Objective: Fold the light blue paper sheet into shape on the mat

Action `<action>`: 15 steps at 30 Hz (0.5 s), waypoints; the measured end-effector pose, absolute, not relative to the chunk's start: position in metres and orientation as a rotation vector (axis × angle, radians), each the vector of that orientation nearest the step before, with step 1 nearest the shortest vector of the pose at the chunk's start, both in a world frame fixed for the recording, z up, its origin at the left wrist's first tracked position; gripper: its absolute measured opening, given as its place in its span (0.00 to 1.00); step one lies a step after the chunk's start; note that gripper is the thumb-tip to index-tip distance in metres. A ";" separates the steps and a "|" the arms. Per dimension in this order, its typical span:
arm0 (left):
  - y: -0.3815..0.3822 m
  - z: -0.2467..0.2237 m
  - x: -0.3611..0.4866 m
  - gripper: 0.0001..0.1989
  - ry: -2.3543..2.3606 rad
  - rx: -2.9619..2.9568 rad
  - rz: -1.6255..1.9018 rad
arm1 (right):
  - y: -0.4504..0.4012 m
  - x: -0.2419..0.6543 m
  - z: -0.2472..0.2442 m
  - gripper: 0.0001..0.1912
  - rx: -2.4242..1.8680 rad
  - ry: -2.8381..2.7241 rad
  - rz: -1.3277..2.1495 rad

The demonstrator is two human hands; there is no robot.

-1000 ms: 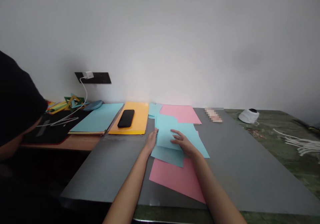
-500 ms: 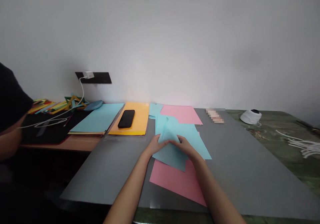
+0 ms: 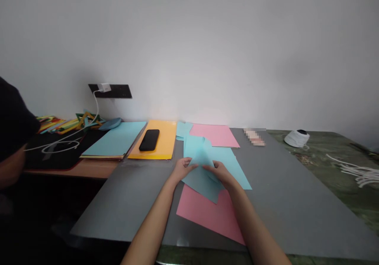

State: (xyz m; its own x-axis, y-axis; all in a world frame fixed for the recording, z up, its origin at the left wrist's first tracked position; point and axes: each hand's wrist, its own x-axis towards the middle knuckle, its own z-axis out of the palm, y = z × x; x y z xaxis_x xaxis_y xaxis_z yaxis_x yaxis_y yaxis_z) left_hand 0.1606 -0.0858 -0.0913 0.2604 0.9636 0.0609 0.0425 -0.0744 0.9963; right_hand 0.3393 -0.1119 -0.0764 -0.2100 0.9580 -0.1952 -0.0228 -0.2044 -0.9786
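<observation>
A light blue sheet of paper (image 3: 204,184) is held between my two hands, its far end bent upward. My left hand (image 3: 182,169) grips its left side, thumb on top and fingers curled at the edge. On the right side my right hand (image 3: 219,173) pinches it the same way, the thumbs a little apart. Beneath it lie more light blue sheets (image 3: 235,172), and a pink sheet (image 3: 204,213) sticks out nearer to me. Another pink sheet (image 3: 217,134) rests behind, beside small blue pieces (image 3: 182,129).
A black phone (image 3: 149,140) sits on a yellow-orange pack (image 3: 167,139). Left of it are a blue paper stack (image 3: 115,140), colored strips (image 3: 56,125) and a white cable (image 3: 63,142). A person (image 3: 14,119) is at far left. White cords (image 3: 361,172) lie right.
My thumbs have moved apart, the left hand shifting slightly left. The fold at the far end of the blue sheet has opened and leans to the right.
</observation>
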 end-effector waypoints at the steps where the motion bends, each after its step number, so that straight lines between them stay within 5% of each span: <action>1: -0.086 -0.092 0.160 0.22 1.030 1.407 1.028 | -0.111 0.339 -0.077 0.19 -1.238 -1.201 1.538; 5: -0.085 -0.093 0.158 0.28 1.091 1.404 0.975 | -0.110 0.338 -0.080 0.17 -1.321 -1.120 1.469; 15: -0.083 -0.099 0.159 0.25 1.161 1.422 1.042 | -0.112 0.336 -0.073 0.15 -1.335 -1.065 1.416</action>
